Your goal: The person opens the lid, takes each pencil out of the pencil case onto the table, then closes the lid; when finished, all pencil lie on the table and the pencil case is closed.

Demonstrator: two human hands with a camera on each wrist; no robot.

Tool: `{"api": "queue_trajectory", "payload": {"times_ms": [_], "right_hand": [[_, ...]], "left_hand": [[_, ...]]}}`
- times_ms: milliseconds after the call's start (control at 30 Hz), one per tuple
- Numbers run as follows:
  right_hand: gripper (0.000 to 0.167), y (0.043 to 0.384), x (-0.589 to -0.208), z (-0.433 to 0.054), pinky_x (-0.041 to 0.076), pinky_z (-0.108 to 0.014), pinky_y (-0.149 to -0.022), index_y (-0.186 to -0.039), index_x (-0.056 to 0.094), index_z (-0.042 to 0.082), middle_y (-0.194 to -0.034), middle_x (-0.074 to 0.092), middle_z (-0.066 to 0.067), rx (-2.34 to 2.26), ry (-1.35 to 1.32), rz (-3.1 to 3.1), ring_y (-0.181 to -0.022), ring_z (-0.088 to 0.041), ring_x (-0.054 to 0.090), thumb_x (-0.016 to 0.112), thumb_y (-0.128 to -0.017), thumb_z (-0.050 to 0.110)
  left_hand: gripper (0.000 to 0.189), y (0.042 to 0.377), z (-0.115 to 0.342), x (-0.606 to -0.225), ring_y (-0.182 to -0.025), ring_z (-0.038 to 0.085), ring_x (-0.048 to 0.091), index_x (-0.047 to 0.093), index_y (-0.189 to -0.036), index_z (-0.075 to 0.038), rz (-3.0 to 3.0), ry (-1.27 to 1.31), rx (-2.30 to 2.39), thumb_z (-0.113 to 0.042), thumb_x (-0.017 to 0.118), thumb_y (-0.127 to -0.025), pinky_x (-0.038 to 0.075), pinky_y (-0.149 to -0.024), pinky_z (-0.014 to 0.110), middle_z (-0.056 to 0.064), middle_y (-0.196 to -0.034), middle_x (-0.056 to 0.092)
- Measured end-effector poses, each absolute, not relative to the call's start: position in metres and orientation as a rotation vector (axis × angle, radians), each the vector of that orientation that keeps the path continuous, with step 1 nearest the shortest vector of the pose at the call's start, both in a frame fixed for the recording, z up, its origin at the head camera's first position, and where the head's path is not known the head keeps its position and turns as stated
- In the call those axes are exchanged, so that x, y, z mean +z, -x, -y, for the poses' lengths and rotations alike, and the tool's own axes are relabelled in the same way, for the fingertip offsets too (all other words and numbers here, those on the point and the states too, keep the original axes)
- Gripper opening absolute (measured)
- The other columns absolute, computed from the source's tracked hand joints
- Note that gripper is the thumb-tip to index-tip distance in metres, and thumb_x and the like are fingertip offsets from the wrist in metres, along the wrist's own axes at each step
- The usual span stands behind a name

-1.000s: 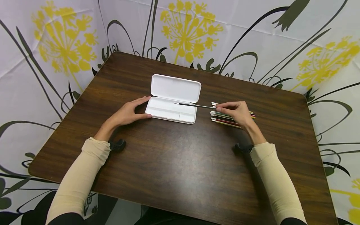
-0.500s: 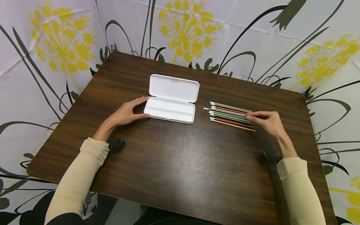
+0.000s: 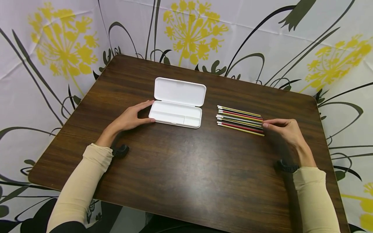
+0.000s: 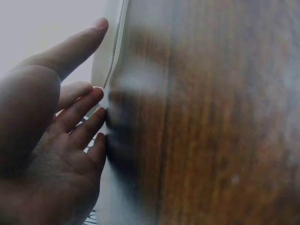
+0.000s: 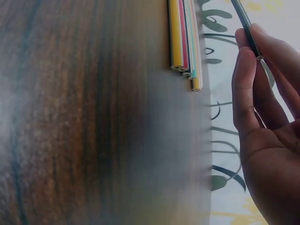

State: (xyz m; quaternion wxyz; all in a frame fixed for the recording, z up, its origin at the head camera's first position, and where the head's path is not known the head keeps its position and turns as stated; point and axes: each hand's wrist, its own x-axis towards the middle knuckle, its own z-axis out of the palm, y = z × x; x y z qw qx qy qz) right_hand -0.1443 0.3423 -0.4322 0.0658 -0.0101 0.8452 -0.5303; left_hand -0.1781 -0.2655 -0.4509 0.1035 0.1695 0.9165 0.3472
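Observation:
A white pencil case [image 3: 180,91] lies on the table with its lid hinged back, its compartments bare. My left hand [image 3: 126,118] spans the case's left end, thumb at the front corner and fingers at the back corner; in the left wrist view the fingers [image 4: 86,129] are fairly straight. At the right, my right hand [image 3: 287,131] pinches the end of a dark pencil [image 5: 245,22] between thumb and fingertips. That pencil overlaps a row of striped pencils [image 3: 240,128] in the head view, white eraser ends pointing left.
The brown wooden table [image 3: 175,168] has rounded corners. Behind and beside it hangs a white cloth [image 3: 247,26] printed with yellow flowers and dark stems. Bare table separates the case from the pencils. A dark band [image 3: 287,166] circles the right wrist.
My right hand has moved right, drawing the dark pencil back from over the case to the row of pencils, its eraser end now near theirs. My left hand stays at the case.

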Motion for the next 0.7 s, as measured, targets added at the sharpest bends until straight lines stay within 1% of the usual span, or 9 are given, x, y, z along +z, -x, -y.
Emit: {"api": "queue_trajectory", "payload": {"times_ms": [267, 400, 600, 700], "right_hand": [[0.039, 0.145, -0.441, -0.343, 0.042, -0.017, -0.088, -0.111, 0.074, 0.001, -0.109, 0.072, -0.005, -1.570, 0.029, -2.547, -0.112, -0.013, 0.058, 0.079, -0.084, 0.029], [0.038, 0.145, -0.444, -0.344, 0.041, -0.018, -0.087, -0.111, 0.075, 0.004, -0.112, 0.071, -0.005, -1.549, 0.028, -2.546, -0.112, -0.013, 0.057, 0.078, -0.085, 0.031], [0.036, 0.147, -0.447, -0.345, 0.043, -0.018, -0.085, -0.109, 0.075, 0.002, -0.109, 0.072, -0.005, -1.538, 0.057, -2.569, -0.109, -0.013, 0.058, 0.078, -0.085, 0.029], [0.035, 0.148, -0.449, -0.345, 0.044, -0.018, -0.083, -0.108, 0.076, 0.003, -0.108, 0.072, -0.004, -1.492, 0.079, -2.605, -0.105, -0.012, 0.059, 0.078, -0.086, 0.030]], "left_hand": [[0.084, 0.178, 0.266, -0.451, -0.145, 0.028, 0.022, 0.035, -0.154, -0.028, -2.702, -0.495, 1.023, -0.051, 0.075, -0.083, 0.021, -0.111, 0.056, 0.008, -0.158, 0.029], [0.084, 0.178, 0.266, -0.451, -0.145, 0.028, 0.022, 0.035, -0.154, -0.028, -2.700, -0.494, 1.020, -0.051, 0.075, -0.083, 0.021, -0.111, 0.056, 0.008, -0.158, 0.029], [0.084, 0.178, 0.265, -0.451, -0.145, 0.028, 0.023, 0.035, -0.154, -0.028, -2.706, -0.496, 1.013, -0.050, 0.075, -0.083, 0.022, -0.111, 0.056, 0.008, -0.158, 0.029], [0.084, 0.178, 0.265, -0.451, -0.145, 0.028, 0.023, 0.035, -0.154, -0.028, -2.707, -0.498, 1.011, -0.050, 0.075, -0.084, 0.022, -0.110, 0.056, 0.007, -0.158, 0.029]]}}
